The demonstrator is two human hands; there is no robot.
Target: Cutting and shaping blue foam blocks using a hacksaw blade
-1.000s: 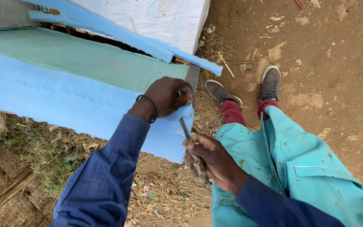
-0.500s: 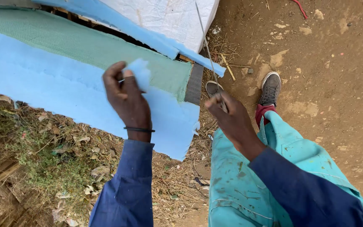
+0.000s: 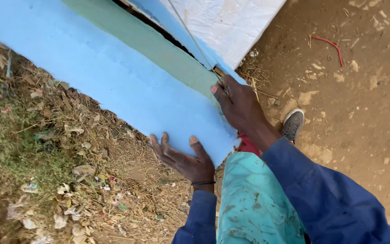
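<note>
A wide blue foam sheet (image 3: pixel 91 72) hangs from the upper left down toward me. My left hand (image 3: pixel 183 156) grips its lower corner, thumb on top and fingers spread under the edge. My right hand (image 3: pixel 238 104) rests on the foam's right end and is shut on a long thin blade (image 3: pixel 190 34) that points up and away over the layers. Behind the blue sheet lie a green mesh layer (image 3: pixel 159 49) and a white fabric-covered block (image 3: pixel 231 22).
Dry grass, straw and litter (image 3: pixel 55 176) cover the ground at the left. Bare brown dirt (image 3: pixel 362 104) lies at the right, with a red cord (image 3: pixel 330 45) on it. My turquoise trousers (image 3: pixel 253 203) and one grey shoe (image 3: pixel 292 124) show below.
My left hand let go of a small cut foam scrap and dropped to grip the sheet's lower corner. My right hand carried the blade left onto the foam's end. The view swung left.
</note>
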